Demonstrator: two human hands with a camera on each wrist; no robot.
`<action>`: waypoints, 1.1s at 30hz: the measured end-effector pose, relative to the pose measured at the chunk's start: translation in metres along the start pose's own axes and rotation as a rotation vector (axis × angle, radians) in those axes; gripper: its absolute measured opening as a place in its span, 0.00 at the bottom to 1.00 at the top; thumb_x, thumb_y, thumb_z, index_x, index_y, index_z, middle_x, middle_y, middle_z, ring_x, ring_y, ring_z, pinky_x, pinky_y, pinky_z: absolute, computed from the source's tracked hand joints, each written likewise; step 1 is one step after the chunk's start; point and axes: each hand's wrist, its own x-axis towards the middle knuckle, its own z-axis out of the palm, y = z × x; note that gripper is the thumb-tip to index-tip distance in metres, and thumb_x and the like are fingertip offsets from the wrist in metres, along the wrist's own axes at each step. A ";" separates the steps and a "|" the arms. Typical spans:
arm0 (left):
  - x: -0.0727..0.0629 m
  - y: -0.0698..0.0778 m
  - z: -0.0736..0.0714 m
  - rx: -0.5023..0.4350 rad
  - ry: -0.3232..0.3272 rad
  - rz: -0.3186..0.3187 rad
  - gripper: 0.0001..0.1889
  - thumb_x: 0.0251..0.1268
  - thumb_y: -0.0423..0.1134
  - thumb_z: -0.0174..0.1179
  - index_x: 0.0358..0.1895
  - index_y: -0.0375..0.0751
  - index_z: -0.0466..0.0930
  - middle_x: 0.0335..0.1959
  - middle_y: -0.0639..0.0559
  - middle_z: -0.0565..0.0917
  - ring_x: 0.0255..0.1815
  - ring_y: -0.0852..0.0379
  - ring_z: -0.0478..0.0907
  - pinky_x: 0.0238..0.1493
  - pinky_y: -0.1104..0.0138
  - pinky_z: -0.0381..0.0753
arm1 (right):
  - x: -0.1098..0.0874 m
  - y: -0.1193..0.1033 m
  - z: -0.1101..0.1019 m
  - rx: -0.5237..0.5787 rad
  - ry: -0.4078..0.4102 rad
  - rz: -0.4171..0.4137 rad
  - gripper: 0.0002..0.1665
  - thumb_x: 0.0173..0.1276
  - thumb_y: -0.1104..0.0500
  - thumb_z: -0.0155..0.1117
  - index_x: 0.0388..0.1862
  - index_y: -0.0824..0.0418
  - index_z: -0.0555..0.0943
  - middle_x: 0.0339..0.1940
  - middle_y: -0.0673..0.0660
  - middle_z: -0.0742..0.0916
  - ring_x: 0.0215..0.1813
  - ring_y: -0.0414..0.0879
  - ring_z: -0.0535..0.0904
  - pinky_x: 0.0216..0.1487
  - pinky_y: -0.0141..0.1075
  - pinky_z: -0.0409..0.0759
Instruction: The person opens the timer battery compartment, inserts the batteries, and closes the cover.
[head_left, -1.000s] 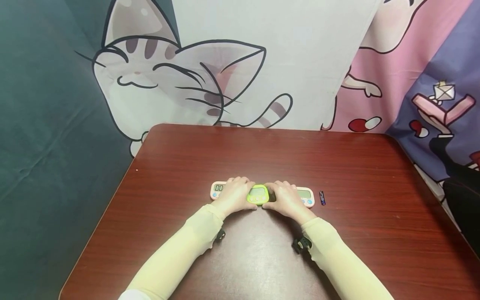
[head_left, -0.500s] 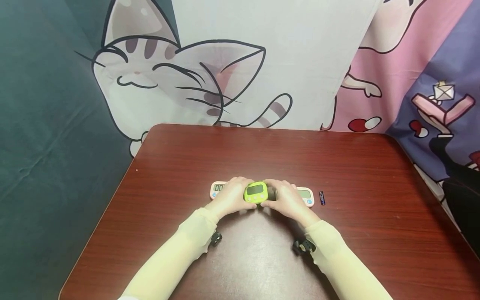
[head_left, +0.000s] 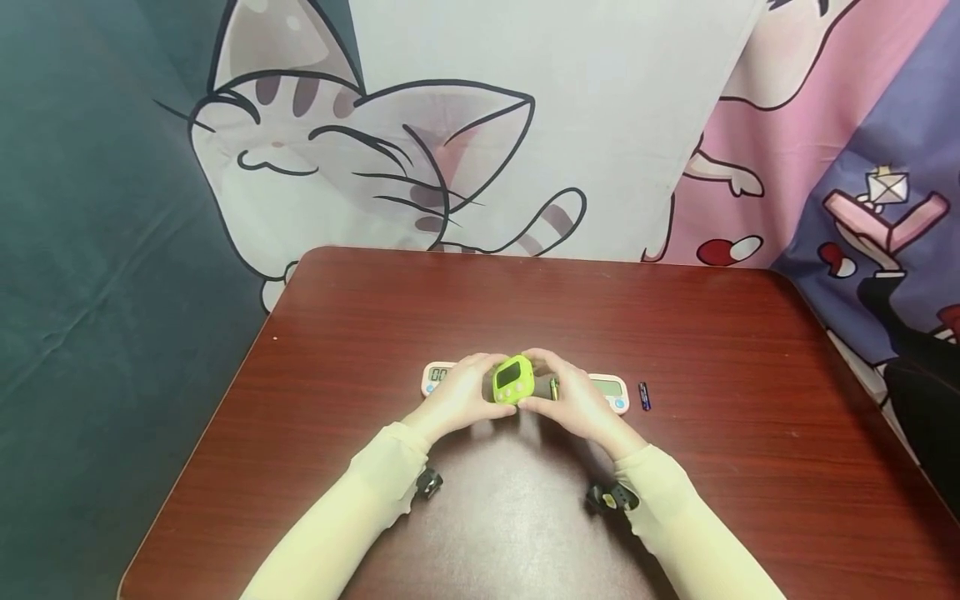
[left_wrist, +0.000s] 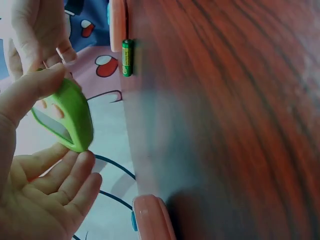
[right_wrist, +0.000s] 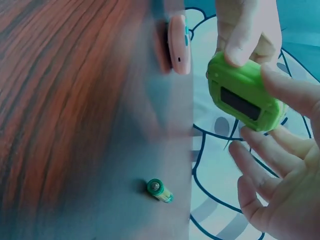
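Both hands hold a lime-green digital timer (head_left: 513,380) above the table, tilted, its screen and buttons toward the head camera. My left hand (head_left: 467,393) grips its left side, thumb at the near edge and fingers beyond. My right hand (head_left: 573,402) pinches its right side between thumb and fingertips. In the right wrist view, the timer's back (right_wrist: 240,95) bears a dark rectangular panel. A green battery (left_wrist: 127,57) stands on the table beneath the right hand, partly framed by its fingers in the head view.
A pale pink timer (head_left: 437,377) lies left of the hands, partly covered by the left one. Another pink timer (head_left: 611,392) lies to the right, with a dark blue battery (head_left: 644,396) beside it. A cartoon-printed cloth (head_left: 630,125) hangs behind the brown table (head_left: 360,300).
The green timer has risen off the table and tipped, its right side turning up and away. Both hands rose with it, and the green battery came into sight by the right hand.
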 end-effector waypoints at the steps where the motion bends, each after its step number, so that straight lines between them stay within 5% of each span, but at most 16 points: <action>1: -0.001 0.000 0.000 -0.015 0.011 0.007 0.36 0.46 0.47 0.74 0.61 0.42 0.72 0.56 0.47 0.78 0.59 0.50 0.73 0.61 0.56 0.71 | 0.000 0.000 0.000 0.018 0.010 -0.010 0.39 0.52 0.58 0.76 0.62 0.59 0.71 0.48 0.56 0.84 0.50 0.51 0.80 0.52 0.52 0.77; 9: -0.005 0.002 0.004 -0.120 0.026 0.054 0.38 0.43 0.40 0.74 0.61 0.43 0.65 0.53 0.48 0.80 0.50 0.54 0.78 0.54 0.58 0.76 | -0.004 -0.002 0.002 0.061 0.042 -0.062 0.39 0.48 0.56 0.78 0.61 0.55 0.73 0.49 0.52 0.82 0.51 0.48 0.78 0.50 0.51 0.77; 14: -0.009 0.004 0.006 -0.129 0.002 0.039 0.39 0.41 0.39 0.75 0.59 0.40 0.62 0.49 0.46 0.81 0.51 0.50 0.78 0.54 0.58 0.75 | -0.006 -0.005 0.006 0.057 0.021 -0.079 0.39 0.48 0.52 0.79 0.60 0.50 0.74 0.49 0.47 0.80 0.53 0.43 0.77 0.51 0.47 0.76; 21: -0.007 0.003 0.006 -0.137 0.037 0.098 0.42 0.42 0.43 0.75 0.63 0.44 0.61 0.51 0.50 0.81 0.53 0.50 0.78 0.55 0.56 0.75 | -0.005 -0.005 0.005 0.057 0.046 -0.094 0.39 0.48 0.55 0.79 0.60 0.53 0.73 0.49 0.49 0.80 0.52 0.44 0.77 0.50 0.48 0.77; 33: -0.012 0.006 0.006 -0.137 0.048 0.030 0.41 0.40 0.45 0.75 0.60 0.44 0.62 0.56 0.48 0.78 0.55 0.51 0.76 0.56 0.56 0.74 | -0.006 -0.012 0.005 0.062 0.033 -0.089 0.39 0.47 0.53 0.79 0.60 0.53 0.74 0.50 0.48 0.80 0.53 0.42 0.76 0.51 0.43 0.76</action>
